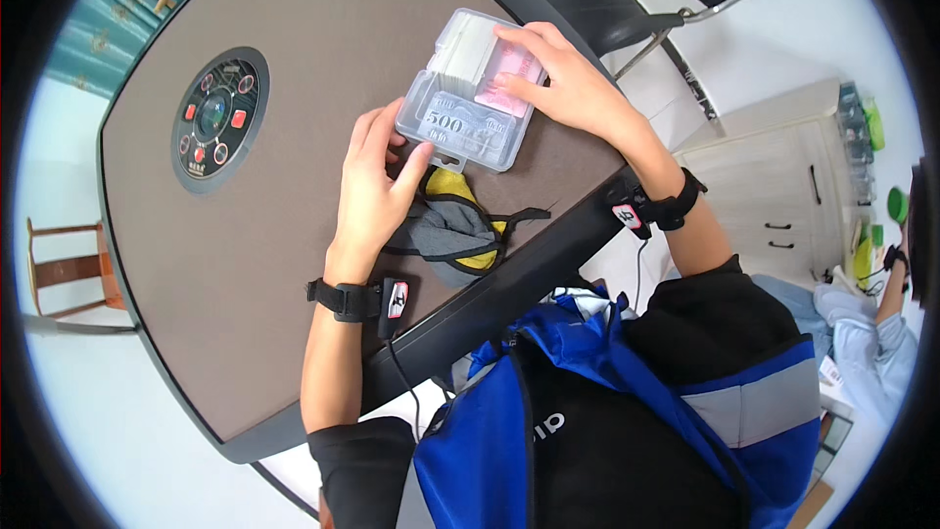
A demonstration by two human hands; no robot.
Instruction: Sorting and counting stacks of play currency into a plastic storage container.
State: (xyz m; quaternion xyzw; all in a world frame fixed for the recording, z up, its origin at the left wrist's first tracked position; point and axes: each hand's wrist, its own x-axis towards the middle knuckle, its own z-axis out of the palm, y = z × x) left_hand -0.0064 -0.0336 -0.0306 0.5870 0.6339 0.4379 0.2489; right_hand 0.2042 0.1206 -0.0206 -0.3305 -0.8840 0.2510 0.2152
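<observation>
A clear plastic case (487, 154) with a hanging tab lies at the table's near right side. In its upper part are a stack of white cards (464, 51) and a pink printed pack (507, 62). The lower section covers a grey printed sheet or pack (470, 125). My left hand (374, 169) grips the case's lower left corner, thumb beside the tab. My right hand (562, 81) holds the right side, thumb and index finger over the pink pack. Just below the case lies a crumpled grey and yellow cloth item (452, 224) with black trim, partly behind my left hand.
The brown tabletop (294, 250) has a black raised edge. An oval control panel (220, 121) with several buttons is set into it. Black chairs (587, 0) stand beyond the right edge. A cabinet (778, 176) and another person (859, 316) are farther right. Cables hang from both wrist straps.
</observation>
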